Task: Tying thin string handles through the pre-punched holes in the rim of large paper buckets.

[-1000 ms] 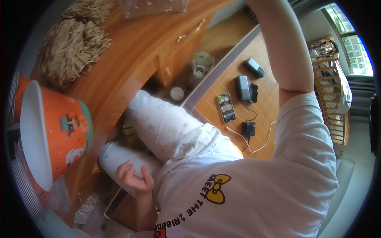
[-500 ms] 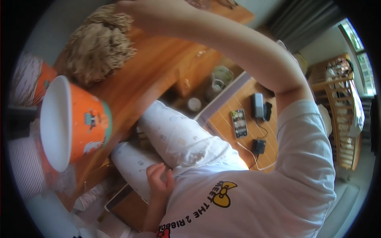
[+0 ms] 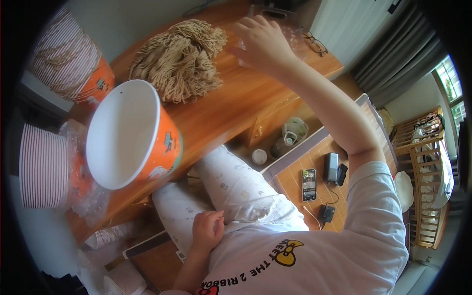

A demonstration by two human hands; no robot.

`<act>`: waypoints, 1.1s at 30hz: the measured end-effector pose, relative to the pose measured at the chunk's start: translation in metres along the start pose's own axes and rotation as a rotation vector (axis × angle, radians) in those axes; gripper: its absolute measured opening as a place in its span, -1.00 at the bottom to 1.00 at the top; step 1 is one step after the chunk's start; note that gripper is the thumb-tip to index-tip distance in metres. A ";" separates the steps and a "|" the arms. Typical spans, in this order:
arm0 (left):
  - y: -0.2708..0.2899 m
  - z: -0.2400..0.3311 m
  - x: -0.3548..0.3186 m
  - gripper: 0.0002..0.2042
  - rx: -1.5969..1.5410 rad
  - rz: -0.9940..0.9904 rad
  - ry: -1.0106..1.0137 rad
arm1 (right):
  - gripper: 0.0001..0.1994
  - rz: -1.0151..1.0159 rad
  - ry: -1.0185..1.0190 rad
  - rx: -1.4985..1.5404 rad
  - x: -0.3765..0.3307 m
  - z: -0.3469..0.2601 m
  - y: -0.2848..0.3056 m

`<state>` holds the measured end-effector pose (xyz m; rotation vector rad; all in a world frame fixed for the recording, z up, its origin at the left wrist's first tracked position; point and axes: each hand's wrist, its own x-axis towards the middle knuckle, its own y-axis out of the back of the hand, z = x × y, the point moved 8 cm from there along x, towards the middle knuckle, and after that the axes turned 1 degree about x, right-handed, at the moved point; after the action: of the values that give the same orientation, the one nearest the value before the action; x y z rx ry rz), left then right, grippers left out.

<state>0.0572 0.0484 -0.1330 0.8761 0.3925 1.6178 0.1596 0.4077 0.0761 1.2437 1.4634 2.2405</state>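
Observation:
My right hand (image 3: 263,42) is raised over the far part of the wooden table, fingers apart and holding nothing. It is beside a heap of thin tan loops like rubber bands (image 3: 179,64) and in front of a clear plastic container (image 3: 293,42). My left hand (image 3: 207,230) rests by my lap, its fingers loosely curled in, with nothing visible in them. A large orange paper bucket (image 3: 164,147) with a white inside lies tilted toward me near the table's left edge. Behind it a stack of paper buckets (image 3: 73,59) has tan loops round it.
Another stack of white-rimmed buckets (image 3: 44,167) in clear plastic wrap lies at the left. Eyeglasses (image 3: 315,44) rest at the table's far end. On the floor are a phone (image 3: 309,185), a grey device (image 3: 331,167) and a black adapter (image 3: 326,213). A wooden crib (image 3: 423,172) stands at the right.
My right hand has moved right, away from the tan heap. The view has shifted, so the table and buckets appear farther right. My left hand stays by my lap.

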 end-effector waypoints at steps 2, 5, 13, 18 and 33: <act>-0.005 0.005 -0.001 -0.77 -0.033 -0.037 0.007 | -0.68 0.134 0.009 0.084 0.009 -0.002 -0.001; -0.014 0.008 -0.008 -0.77 -0.061 -0.078 0.011 | -0.77 0.186 0.144 0.239 0.018 -0.021 -0.005; -0.013 -0.008 -0.018 -0.76 -0.076 -0.063 0.083 | -0.79 0.215 0.073 0.364 0.025 -0.056 -0.026; -0.002 -0.012 -0.016 -0.75 -0.076 -0.033 0.091 | -0.82 0.188 0.056 0.521 0.039 -0.060 -0.034; 0.002 -0.021 -0.021 -0.75 -0.086 -0.019 0.119 | -0.88 0.031 -0.224 1.768 -0.070 -0.021 0.051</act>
<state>0.0412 0.0325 -0.1518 0.7120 0.4103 1.6611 0.2020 0.3292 0.0771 1.5422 3.2436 0.2010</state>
